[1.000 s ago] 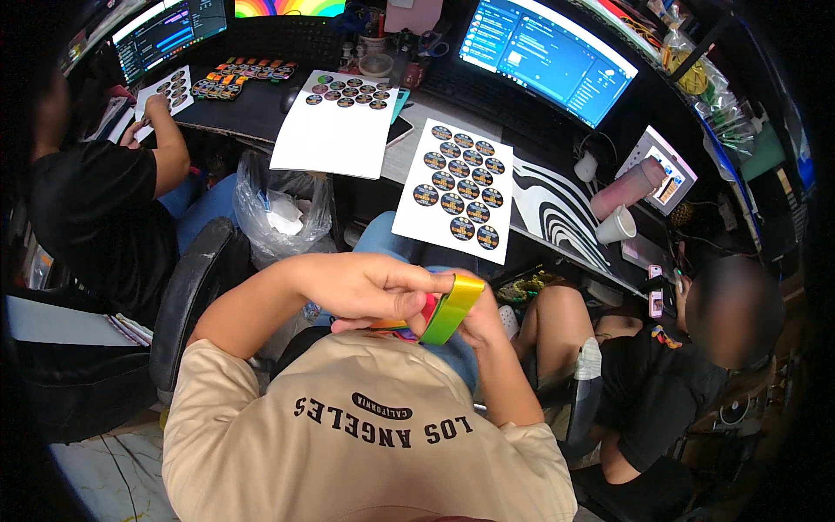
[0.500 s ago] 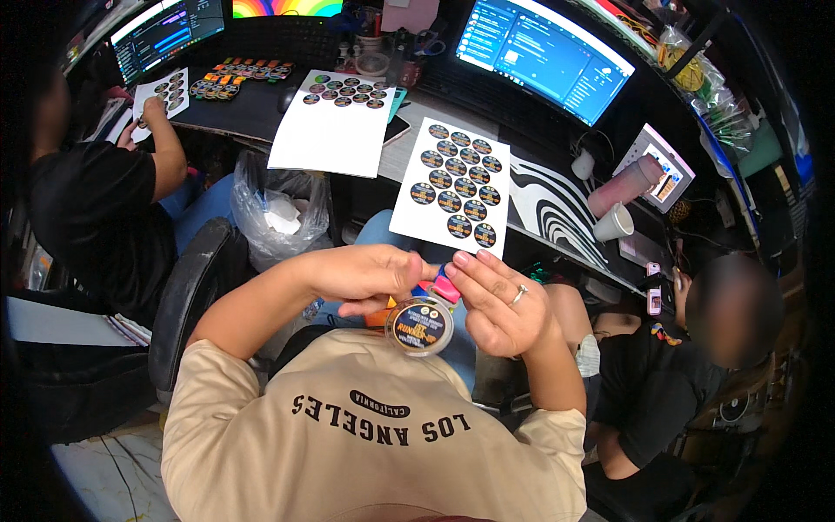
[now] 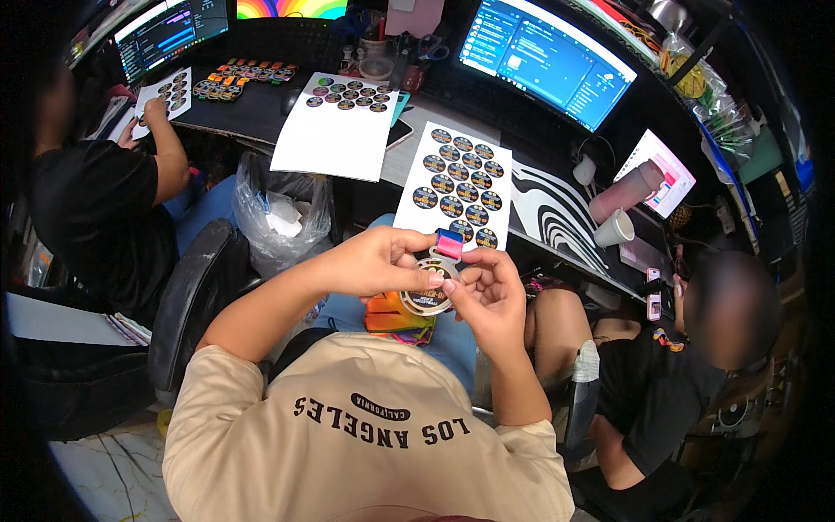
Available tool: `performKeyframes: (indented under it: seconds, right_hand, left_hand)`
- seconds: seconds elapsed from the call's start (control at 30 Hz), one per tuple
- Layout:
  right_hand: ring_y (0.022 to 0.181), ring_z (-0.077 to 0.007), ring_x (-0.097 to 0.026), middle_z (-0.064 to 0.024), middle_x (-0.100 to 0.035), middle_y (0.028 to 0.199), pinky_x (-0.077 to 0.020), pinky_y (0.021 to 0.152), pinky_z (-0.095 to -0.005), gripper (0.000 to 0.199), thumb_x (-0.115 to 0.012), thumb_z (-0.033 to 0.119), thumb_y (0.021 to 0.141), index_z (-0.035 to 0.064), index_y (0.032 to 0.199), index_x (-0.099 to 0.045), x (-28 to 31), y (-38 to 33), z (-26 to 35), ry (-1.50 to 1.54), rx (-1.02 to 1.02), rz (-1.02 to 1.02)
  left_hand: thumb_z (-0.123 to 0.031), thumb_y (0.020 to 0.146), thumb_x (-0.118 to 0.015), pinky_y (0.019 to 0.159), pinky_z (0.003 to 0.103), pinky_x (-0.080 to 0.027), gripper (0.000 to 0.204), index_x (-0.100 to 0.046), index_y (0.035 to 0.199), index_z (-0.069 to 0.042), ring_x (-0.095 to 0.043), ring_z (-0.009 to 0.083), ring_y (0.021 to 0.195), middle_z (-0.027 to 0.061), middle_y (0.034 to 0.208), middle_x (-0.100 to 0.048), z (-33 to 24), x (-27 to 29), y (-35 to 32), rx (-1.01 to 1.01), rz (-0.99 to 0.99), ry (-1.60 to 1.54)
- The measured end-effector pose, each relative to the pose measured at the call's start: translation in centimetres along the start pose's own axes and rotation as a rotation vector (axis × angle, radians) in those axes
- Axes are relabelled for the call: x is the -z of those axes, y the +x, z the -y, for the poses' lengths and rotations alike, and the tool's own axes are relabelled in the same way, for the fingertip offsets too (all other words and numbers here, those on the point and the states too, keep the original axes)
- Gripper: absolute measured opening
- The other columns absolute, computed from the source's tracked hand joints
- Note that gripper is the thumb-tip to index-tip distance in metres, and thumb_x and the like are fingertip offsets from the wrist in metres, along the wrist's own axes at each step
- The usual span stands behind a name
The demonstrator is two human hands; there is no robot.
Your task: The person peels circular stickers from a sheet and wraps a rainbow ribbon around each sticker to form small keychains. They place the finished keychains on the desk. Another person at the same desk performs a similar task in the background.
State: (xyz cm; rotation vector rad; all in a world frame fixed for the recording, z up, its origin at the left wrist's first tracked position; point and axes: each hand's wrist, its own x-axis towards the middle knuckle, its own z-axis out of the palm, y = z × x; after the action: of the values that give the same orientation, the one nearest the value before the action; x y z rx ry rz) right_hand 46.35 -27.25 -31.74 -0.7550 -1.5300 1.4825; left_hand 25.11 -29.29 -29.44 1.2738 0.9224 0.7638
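Between my two hands is a round medal (image 3: 424, 298) with a clear or silvery rim and a black sticker with gold and white print on its face. My left hand (image 3: 374, 261) grips it from the left, thumb lying across the face. From the right, my right hand (image 3: 491, 300) pinches the rim, its thumb pressed on the sticker. The thumbs partly cover the face. A blue and pink ribbon (image 3: 449, 244) is looped through the medal's top. Below, an orange and multicoloured ribbon (image 3: 396, 320) rests on my lap.
A sheet of round black stickers (image 3: 412, 224) lies at the desk edge beyond my hands; another sheet (image 3: 326, 143) is to its left. Several medals (image 3: 252, 71) stand farther back. A white cup (image 3: 614, 228) and pink tumbler (image 3: 626, 192) are at right. Co-workers sit on both sides.
The medal has risen toward the sticker sheet and swung between both hands. My right hand has shifted from the ribbon to the rim, and both thumbs now press on the face.
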Motion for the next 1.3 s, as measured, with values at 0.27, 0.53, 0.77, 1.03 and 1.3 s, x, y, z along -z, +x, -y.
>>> performKeyframes:
  seconds: [0.27, 0.53, 0.77, 1.03, 1.3]
  right_hand:
    - [0.051, -0.0048, -0.052, -0.0048, -0.06, 0.07, -0.0388, 0.04, -0.0177, 0.03, -0.068, -0.003, 0.082, -0.0027, 0.109, -0.053, 0.6, 1.3, -0.2, 0.012, -0.02, -0.04]
    - [0.072, -0.014, -0.064, -0.0128, -0.066, 0.083, -0.0522, 0.066, -0.0251, 0.04, -0.065, -0.004, 0.084, 0.0009, 0.118, -0.043, 1.4, 2.7, -2.6, 0.223, -0.129, -0.055]
    - [0.079, -0.0146, -0.066, -0.018, -0.068, 0.087, -0.0519, 0.069, -0.0239, 0.036, -0.063, -0.007, 0.085, 0.0031, 0.111, -0.041, 3.0, 4.2, -5.6, 0.197, -0.084, -0.159]
    - [0.074, -0.0101, -0.062, -0.0116, -0.066, 0.082, -0.0473, 0.065, -0.0204, 0.029, -0.064, -0.007, 0.085, 0.0023, 0.104, -0.045, 4.9, 6.7, -8.8, 0.182, -0.069, -0.258]
    - [0.066, -0.0058, -0.056, -0.0072, -0.065, 0.075, -0.0404, 0.058, -0.0178, 0.026, -0.065, -0.004, 0.086, 0.0034, 0.102, -0.046, 8.3, 9.7, -9.2, 0.064, -0.077, -0.349]
  left_hand:
    - [-0.014, 0.088, -0.067, 0.034, 0.019, -0.031, 0.052, -0.045, 0.132, -0.001, -0.044, 0.0006, 0.043, 0.0018, 0.074, -0.065, 1.0, 0.5, 0.3, -0.017, 0.11, -0.02]
    - [-0.009, 0.086, -0.067, 0.034, 0.018, -0.033, 0.06, -0.038, 0.138, -0.001, -0.044, 0.0013, 0.041, 0.0011, 0.076, -0.064, 3.3, 2.0, 2.5, -0.016, 0.173, -0.105]
    - [-0.008, 0.088, -0.065, 0.035, 0.019, -0.034, 0.07, -0.027, 0.146, -0.001, -0.044, 0.0035, 0.037, 0.0005, 0.061, -0.057, 7.2, 3.7, 7.4, 0.029, 0.203, -0.184]
    - [-0.013, 0.092, -0.062, 0.037, 0.019, -0.037, 0.068, -0.025, 0.147, -0.002, -0.05, 0.0045, 0.042, 0.0019, 0.068, -0.061, 7.5, 4.2, 9.4, 0.081, 0.043, -0.13]
    - [-0.037, 0.086, -0.068, 0.059, 0.039, -0.048, 0.057, -0.042, 0.119, 0.002, -0.06, 0.0295, 0.059, 0.0085, 0.063, -0.056, 12.4, 4.0, 8.7, 0.088, -0.803, 0.464]
